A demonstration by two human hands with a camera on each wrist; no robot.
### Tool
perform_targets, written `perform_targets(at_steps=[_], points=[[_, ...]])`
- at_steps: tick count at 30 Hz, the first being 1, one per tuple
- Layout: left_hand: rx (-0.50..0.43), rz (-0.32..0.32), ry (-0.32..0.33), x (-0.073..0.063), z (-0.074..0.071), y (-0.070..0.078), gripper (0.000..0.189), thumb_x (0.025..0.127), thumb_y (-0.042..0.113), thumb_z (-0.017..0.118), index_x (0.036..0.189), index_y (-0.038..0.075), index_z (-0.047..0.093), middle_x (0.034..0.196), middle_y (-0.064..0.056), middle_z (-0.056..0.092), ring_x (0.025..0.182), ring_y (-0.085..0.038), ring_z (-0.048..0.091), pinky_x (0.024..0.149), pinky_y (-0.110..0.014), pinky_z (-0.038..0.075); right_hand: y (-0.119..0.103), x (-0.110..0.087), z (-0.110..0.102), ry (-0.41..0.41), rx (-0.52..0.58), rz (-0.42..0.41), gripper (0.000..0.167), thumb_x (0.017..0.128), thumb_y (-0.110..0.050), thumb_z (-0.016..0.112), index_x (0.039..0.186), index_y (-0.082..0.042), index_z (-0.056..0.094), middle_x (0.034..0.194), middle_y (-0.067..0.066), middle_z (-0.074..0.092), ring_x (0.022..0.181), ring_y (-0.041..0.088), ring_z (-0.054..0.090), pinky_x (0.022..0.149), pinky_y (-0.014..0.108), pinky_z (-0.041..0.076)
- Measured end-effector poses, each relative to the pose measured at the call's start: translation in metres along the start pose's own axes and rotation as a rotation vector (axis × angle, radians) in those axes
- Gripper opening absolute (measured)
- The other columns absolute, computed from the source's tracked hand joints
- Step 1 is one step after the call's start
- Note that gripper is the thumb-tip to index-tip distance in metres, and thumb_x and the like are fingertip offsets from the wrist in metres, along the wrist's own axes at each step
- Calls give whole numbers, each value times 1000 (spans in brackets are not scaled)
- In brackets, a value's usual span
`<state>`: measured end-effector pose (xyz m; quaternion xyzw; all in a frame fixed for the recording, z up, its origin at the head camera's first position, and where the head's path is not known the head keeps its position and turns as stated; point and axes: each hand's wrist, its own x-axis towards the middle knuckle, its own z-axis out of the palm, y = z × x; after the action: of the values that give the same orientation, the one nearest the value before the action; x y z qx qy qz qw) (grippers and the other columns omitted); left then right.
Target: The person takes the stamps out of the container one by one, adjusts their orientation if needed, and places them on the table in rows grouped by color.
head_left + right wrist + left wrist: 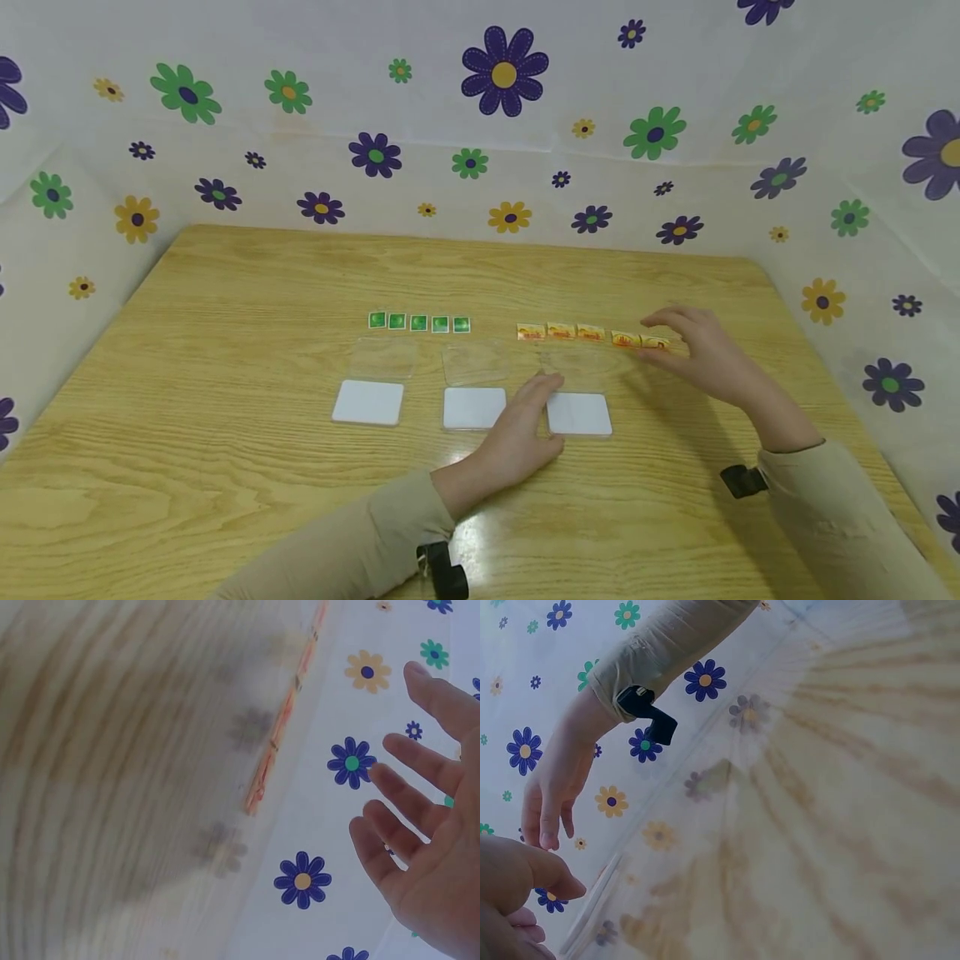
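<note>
My left hand [521,437] is at the left side of the right-hand white card [579,414], its thumb and fingers apart near the card's corners. In the left wrist view the left hand [517,881] is beside the thin pale card edge [592,900]. Farther right, my right hand [701,354] has its thumb and fingers spread around the end of a row of orange-and-yellow stickers [591,332]. The right wrist view has that right hand [427,825] with loosely bent fingers and nothing between them, apart from the sticker row [277,735].
Two more white cards, a left one [368,402] and a middle one [474,408], lie on the wooden table [225,350]. Behind the cards are clear plastic pieces [382,358]. Several green square stickers [418,322] form a row. A flower-patterned cloth [420,108] encloses the table.
</note>
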<state>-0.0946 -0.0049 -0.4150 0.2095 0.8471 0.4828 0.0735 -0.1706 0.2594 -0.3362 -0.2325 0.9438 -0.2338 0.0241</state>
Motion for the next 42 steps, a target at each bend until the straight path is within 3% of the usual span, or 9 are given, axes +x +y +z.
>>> perform_targets(at_steps=[4,10,18,25,37,42], points=[[0,10,-7,0,-3,3,72,81,3,67,145,3,35,152,-9,30,142,-22,18,112,-43,25,6,-7,3,35,-30,18,58,88,-32,70,131,2,50,139,25,37,125,50,25,95,67,25],[14,36,5,-3,-13,5,71,83,6,67,146,4,34,152,-10,30,142,-23,18,112,-44,24,13,-14,7,60,-94,-8,69,84,-35,73,135,4,45,143,25,33,125,49,27,96,66,26],[4,56,33,-4,-29,3,70,84,5,67,146,3,33,151,-12,30,143,-25,16,112,-45,23,16,-16,11,26,-121,-7,81,81,-39,75,140,3,39,149,25,27,131,52,22,100,70,21],[0,26,59,-5,-42,0,73,82,3,67,147,5,33,153,-12,27,143,-23,13,112,-45,23,19,-18,14,17,-114,-3,83,82,-42,73,142,2,37,150,25,24,132,52,20,98,72,22],[42,44,181,-4,-75,-15,71,83,0,66,145,1,32,152,-13,28,144,-27,12,112,-46,23,23,-22,16,15,-143,25,97,82,-46,72,152,-5,19,154,23,17,136,51,13,99,74,17],[38,15,234,-5,-93,-18,69,83,-2,64,145,1,33,152,-13,28,144,-26,11,111,-48,24,25,-22,17,17,-159,12,97,83,-45,71,152,-3,17,156,23,12,138,49,8,105,70,11]])
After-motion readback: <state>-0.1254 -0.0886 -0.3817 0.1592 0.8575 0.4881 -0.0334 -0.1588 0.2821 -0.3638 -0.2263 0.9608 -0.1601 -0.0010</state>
